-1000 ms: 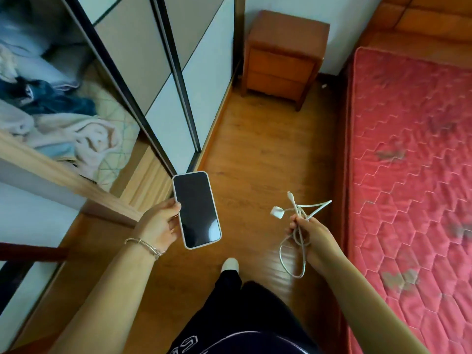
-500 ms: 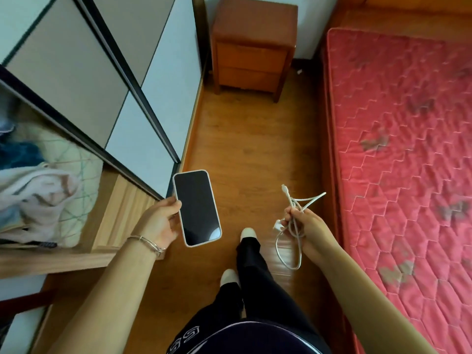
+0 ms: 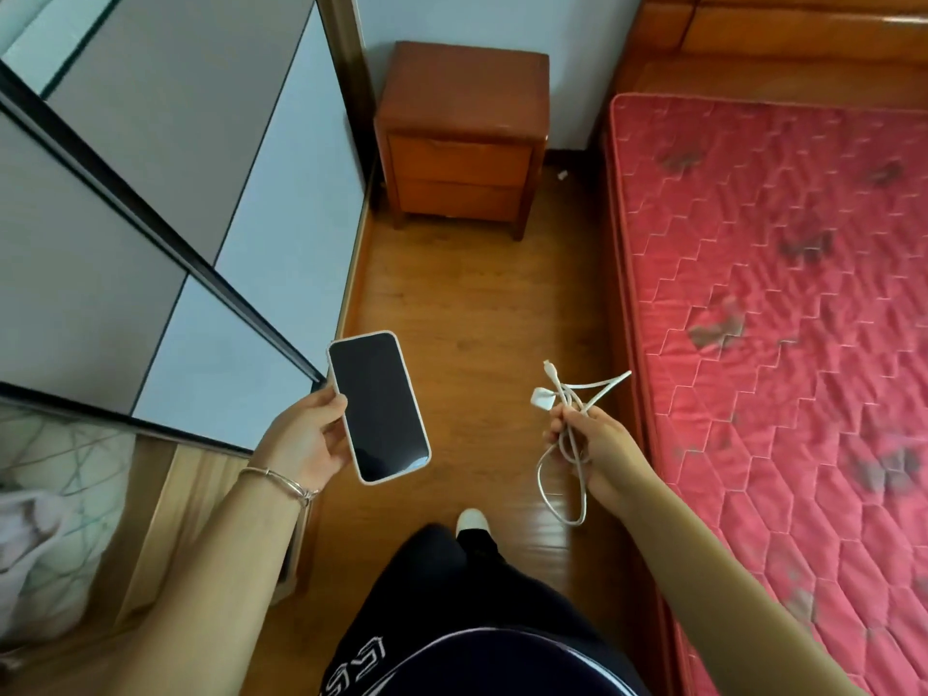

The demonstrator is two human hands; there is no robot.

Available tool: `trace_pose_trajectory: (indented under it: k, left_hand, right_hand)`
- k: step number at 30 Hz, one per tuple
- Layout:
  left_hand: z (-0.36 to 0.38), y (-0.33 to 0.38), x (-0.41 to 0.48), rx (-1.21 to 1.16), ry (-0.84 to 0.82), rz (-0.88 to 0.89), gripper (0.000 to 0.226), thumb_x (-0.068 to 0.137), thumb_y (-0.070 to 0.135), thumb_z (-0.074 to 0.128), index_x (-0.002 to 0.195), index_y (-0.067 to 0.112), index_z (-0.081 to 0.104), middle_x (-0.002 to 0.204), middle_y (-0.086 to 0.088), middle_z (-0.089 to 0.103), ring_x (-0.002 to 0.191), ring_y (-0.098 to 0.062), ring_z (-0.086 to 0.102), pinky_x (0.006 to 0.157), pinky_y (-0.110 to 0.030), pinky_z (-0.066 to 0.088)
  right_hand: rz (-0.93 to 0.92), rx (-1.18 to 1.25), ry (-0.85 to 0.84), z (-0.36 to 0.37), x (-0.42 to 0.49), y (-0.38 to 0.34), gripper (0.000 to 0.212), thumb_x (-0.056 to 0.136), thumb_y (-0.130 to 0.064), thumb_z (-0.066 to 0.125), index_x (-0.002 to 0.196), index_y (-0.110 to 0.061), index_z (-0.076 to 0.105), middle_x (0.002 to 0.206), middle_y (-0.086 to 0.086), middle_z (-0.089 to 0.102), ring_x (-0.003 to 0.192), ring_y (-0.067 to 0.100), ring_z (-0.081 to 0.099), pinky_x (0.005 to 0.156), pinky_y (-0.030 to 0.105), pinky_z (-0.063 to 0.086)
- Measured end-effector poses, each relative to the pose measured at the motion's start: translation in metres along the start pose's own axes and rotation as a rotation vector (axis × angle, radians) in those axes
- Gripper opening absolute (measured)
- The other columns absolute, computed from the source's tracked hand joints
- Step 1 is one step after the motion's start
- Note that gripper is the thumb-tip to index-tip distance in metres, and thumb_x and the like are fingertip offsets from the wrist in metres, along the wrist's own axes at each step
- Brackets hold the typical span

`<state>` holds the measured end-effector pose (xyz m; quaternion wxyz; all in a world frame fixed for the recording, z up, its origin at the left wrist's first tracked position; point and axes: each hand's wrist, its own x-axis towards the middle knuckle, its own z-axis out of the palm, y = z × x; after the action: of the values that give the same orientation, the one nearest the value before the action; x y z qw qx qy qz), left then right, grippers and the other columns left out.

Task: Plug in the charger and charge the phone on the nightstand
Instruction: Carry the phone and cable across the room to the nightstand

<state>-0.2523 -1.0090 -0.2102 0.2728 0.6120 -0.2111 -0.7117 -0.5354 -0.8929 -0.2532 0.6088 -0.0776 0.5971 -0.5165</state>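
Two hands, both loaded.
Left hand gripping phone; right hand fingers clasping coiled charger; nightstand upper centre.

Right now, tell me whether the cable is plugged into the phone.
Not plugged in. The cable hangs bunched in the right hand, its connector end free in the air, apart from the phone in the left hand.
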Motion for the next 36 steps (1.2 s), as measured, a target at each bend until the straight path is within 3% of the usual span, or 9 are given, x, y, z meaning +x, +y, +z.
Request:
trace_pose_trajectory:
  k: [7, 10, 15, 19, 23, 28, 36]
  left_hand:
    - [0.013, 0.036, 0.035, 0.029, 0.027, 0.007, 0.033, 0.096, 0.015, 0.047, 0.128, 0.013, 0.053, 0.12, -0.009, 0.062, 0.106, -0.024, 0.06, 0.075, -0.036, 0.052]
    - [0.016, 0.053, 0.058, 0.102, 0.041, 0.023, 0.023, 0.095, 0.019, 0.049, 0.116, 0.018, 0.06, 0.115, -0.006, 0.065, 0.111, -0.025, 0.059, 0.081, -0.038, 0.052]
    - [0.028, 0.089, 0.101, 0.052, 0.016, -0.016, 0.017, 0.094, 0.015, 0.05, 0.106, 0.018, 0.063, 0.103, -0.004, 0.068, 0.101, -0.023, 0.062, 0.067, -0.036, 0.054]
    - [0.033, 0.129, 0.131, 0.057, 0.002, -0.011, 0.015, 0.094, 0.015, 0.05, 0.099, 0.02, 0.064, 0.1, -0.003, 0.069, 0.095, -0.02, 0.063, 0.067, -0.036, 0.054]
    - [0.036, 0.172, 0.156, 0.057, -0.03, 0.012, 0.019, 0.094, 0.013, 0.049, 0.108, 0.017, 0.061, 0.098, -0.003, 0.069, 0.091, -0.019, 0.064, 0.06, -0.031, 0.056]
    - [0.044, 0.213, 0.188, 0.13, -0.03, 0.04, 0.021, 0.095, 0.015, 0.048, 0.113, 0.018, 0.06, 0.11, -0.005, 0.066, 0.108, -0.024, 0.061, 0.082, -0.039, 0.051]
    - [0.087, 0.248, 0.23, 0.079, -0.036, -0.016, 0.021, 0.095, 0.013, 0.049, 0.113, 0.015, 0.059, 0.104, -0.006, 0.067, 0.094, -0.02, 0.063, 0.067, -0.033, 0.052]
  right_hand:
    - [0.032, -0.009, 0.001, 0.012, 0.044, -0.028, 0.02, 0.095, -0.014, 0.046, 0.082, -0.012, 0.061, 0.067, 0.002, 0.06, 0.069, 0.017, 0.06, 0.07, 0.031, 0.046]
    - [0.049, -0.002, 0.031, 0.022, 0.064, -0.037, 0.021, 0.096, -0.014, 0.045, 0.083, -0.01, 0.061, 0.063, 0.0, 0.061, 0.067, 0.016, 0.06, 0.073, 0.031, 0.047]
    - [0.082, -0.009, 0.085, 0.036, 0.105, -0.055, 0.021, 0.096, -0.014, 0.045, 0.082, -0.012, 0.061, 0.065, 0.001, 0.062, 0.064, 0.015, 0.062, 0.07, 0.031, 0.048]
    - [0.064, 0.01, 0.124, 0.055, 0.139, -0.081, 0.023, 0.095, -0.014, 0.047, 0.079, -0.013, 0.064, 0.062, 0.0, 0.063, 0.066, 0.017, 0.061, 0.071, 0.032, 0.047]
    - [0.057, 0.026, 0.111, 0.079, 0.169, -0.106, 0.029, 0.093, -0.016, 0.049, 0.073, -0.017, 0.07, 0.064, 0.0, 0.064, 0.066, 0.017, 0.063, 0.071, 0.031, 0.047]
    - [-0.005, 0.035, 0.121, 0.099, 0.201, -0.141, 0.024, 0.094, -0.016, 0.047, 0.08, -0.016, 0.066, 0.064, -0.003, 0.062, 0.063, 0.013, 0.063, 0.064, 0.027, 0.046]
    - [0.007, 0.079, 0.157, 0.102, 0.25, -0.181, 0.022, 0.095, -0.014, 0.047, 0.082, -0.011, 0.063, 0.063, -0.001, 0.063, 0.063, 0.015, 0.063, 0.068, 0.029, 0.049]
